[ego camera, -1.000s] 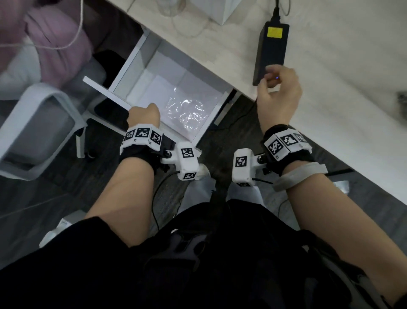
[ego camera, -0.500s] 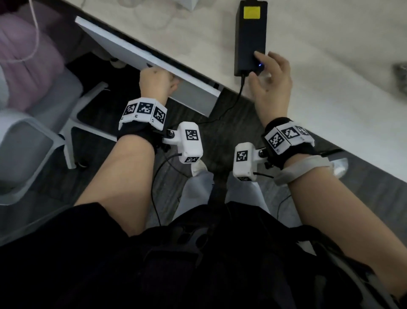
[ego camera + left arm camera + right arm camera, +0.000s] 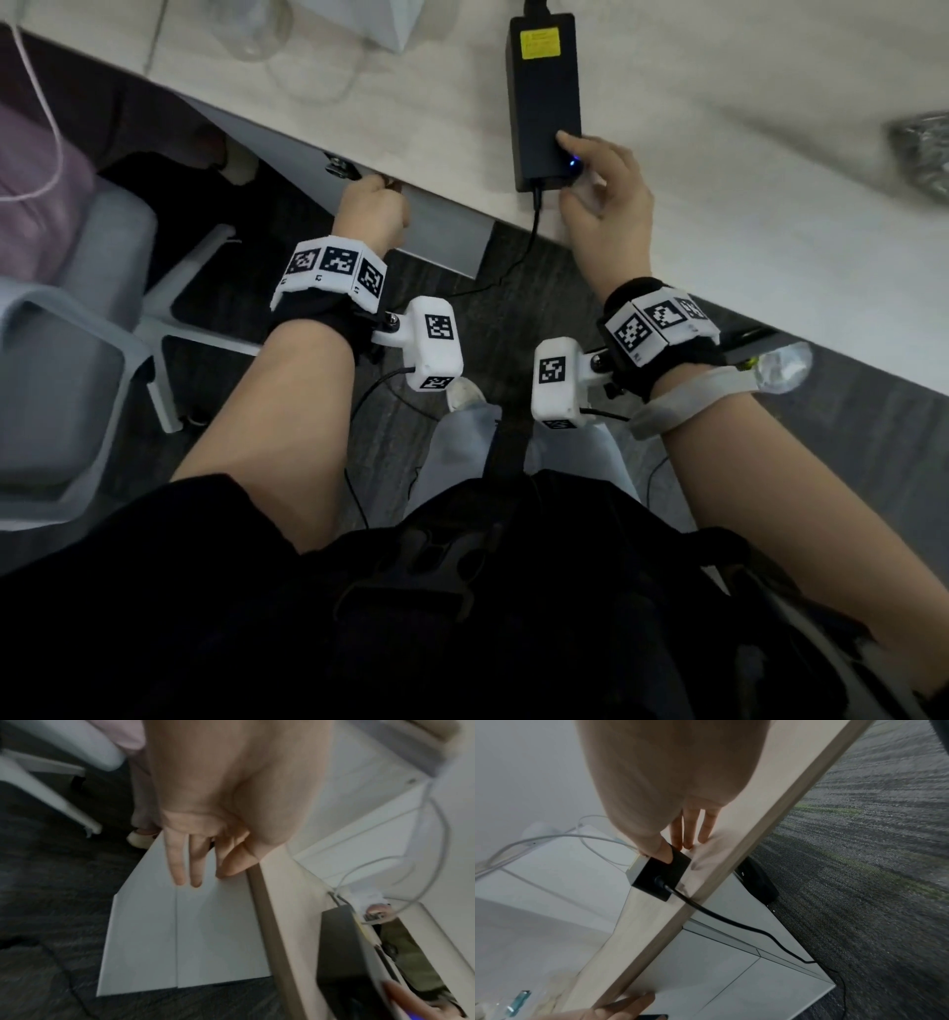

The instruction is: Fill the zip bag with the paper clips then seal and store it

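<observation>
At about 11 o'clock, the left hand [image 3: 371, 211] presses against the flat white drawer front [image 3: 436, 234], which sits flush under the edge of the pale wood-grain desk [image 3: 744, 216]. At 12 o'clock, the right hand [image 3: 608, 198] rests on the desk, fingers touching the near end of a long black rectangular power adapter [image 3: 543, 92] with a yellow label. A grey plastic chair [image 3: 61, 370] stands at 9 o'clock.

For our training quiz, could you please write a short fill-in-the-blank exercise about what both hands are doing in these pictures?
1. The left hand presses its fingers against the white ____ front under the desk.
2. The right hand touches the ____ power adapter.
3. A small ____ light glows on the adapter beside the fingers.
4. The adapter lies on the ____.

Missing words: drawer; black; blue; desk
</observation>
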Motion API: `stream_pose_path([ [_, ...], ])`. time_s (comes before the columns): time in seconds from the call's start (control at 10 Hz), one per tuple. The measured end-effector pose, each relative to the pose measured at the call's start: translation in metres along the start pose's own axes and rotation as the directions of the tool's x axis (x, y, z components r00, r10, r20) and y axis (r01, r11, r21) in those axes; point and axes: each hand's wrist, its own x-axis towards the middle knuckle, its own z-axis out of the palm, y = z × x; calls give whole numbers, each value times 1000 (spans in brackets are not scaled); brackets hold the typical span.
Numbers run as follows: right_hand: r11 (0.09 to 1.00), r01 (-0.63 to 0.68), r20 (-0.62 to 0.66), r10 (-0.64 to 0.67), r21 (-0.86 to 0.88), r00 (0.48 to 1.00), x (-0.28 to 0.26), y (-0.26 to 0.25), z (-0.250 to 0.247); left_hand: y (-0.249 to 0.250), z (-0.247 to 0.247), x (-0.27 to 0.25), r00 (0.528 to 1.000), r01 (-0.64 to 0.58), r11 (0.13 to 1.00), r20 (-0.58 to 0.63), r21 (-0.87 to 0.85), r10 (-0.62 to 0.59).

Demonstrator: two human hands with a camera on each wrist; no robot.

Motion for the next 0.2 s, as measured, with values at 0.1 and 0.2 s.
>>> stream_pose_path([
  [0.1,1000,1,77,2,-27,997,3,-8,-8,19,-3,-12,999,-33,980,17,199,31],
  [0.2,992,-120,141,114,38,983,8,-13,-28,37,6,-28,994,-38,965,106,261,11],
])
